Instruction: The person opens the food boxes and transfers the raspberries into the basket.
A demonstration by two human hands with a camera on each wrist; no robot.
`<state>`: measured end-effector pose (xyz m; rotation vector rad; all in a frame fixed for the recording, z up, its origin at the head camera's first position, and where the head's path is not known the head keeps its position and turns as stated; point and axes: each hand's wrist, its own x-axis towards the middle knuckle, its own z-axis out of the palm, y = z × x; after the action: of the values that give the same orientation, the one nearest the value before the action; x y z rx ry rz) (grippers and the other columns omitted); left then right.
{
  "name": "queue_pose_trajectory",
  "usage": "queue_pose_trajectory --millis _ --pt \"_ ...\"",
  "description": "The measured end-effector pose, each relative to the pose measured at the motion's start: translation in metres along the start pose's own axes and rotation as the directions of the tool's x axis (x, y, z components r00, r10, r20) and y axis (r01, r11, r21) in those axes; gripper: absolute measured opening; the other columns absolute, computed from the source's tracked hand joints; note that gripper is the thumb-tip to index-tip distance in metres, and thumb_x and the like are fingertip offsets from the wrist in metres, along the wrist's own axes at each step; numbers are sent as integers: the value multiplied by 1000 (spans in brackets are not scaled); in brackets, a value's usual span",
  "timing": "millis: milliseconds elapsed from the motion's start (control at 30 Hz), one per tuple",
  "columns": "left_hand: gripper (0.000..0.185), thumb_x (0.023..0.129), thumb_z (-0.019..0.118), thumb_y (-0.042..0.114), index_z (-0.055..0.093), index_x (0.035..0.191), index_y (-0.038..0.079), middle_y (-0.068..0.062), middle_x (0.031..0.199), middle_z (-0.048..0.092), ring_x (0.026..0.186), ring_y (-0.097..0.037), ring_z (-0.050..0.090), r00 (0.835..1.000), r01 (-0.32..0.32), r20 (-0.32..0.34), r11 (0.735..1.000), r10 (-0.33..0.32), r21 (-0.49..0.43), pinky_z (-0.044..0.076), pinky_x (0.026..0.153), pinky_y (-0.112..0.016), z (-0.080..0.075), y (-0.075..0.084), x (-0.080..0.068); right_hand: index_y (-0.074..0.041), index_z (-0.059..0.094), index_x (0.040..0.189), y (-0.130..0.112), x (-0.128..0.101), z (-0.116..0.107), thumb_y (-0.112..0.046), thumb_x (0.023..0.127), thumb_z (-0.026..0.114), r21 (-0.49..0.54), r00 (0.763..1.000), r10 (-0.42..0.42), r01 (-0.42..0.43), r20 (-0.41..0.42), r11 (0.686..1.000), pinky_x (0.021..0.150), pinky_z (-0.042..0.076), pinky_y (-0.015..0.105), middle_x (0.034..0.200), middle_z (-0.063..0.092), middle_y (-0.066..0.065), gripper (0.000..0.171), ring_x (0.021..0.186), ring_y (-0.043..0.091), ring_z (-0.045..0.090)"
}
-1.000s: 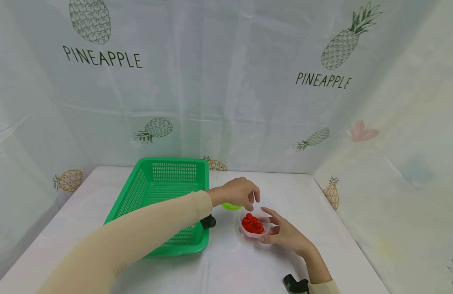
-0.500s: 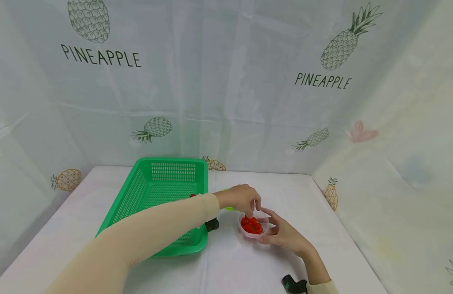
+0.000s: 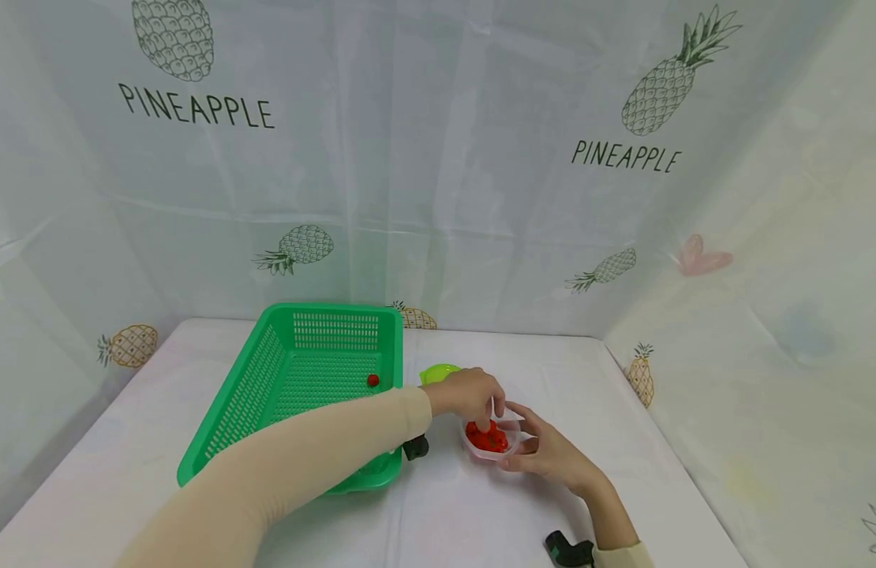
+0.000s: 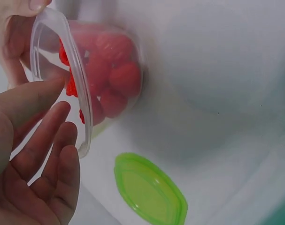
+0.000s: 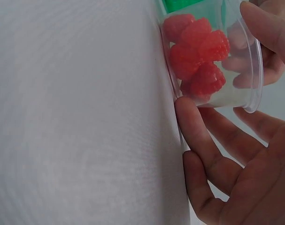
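Observation:
A clear plastic tub holding several red raspberries stands on the table. My right hand grips the tub from the right, its fingers curved round the wall. My left hand reaches over the rim from the left. In the left wrist view, the thumb and fingers of my left hand stand apart at the tub's mouth, with the thumb tip beside the berries. One round red berry lies in the green basket.
A lime-green lid lies on the table behind my left wrist. The basket takes up the left side, with my left sleeve crossing its near right part. A printed curtain rises behind the white-covered table.
My left hand has come down into the tub's mouth, onto the raspberries. Its forearm has shifted right, uncovering the berry in the basket and more of the lid. The right hand stays put.

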<state>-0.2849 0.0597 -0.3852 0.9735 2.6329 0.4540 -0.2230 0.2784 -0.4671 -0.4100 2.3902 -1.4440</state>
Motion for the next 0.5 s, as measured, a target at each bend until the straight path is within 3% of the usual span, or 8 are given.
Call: queue_pose_trajectory --millis 300,500 --pt "18 89 84 11 81 105 18 7 89 69 90 -10 55 997 55 -52 998 -55 10 52 70 -22 10 3 -1 -20 31 167 -2 -1 1 -23 88 87 7 1000 11 -11 -2 1000 89 56 38 156 52 21 96 104 29 71" --pt "15 89 84 14 83 103 20 9 90 70 88 -8 55 995 56 -84 996 -51 63 51 69 -21 15 3 0 -20 32 166 -2 -1 1 -22 89 87 8 1000 3 -3 1 1000 87 57 35 156 51 22 95 104 29 70"
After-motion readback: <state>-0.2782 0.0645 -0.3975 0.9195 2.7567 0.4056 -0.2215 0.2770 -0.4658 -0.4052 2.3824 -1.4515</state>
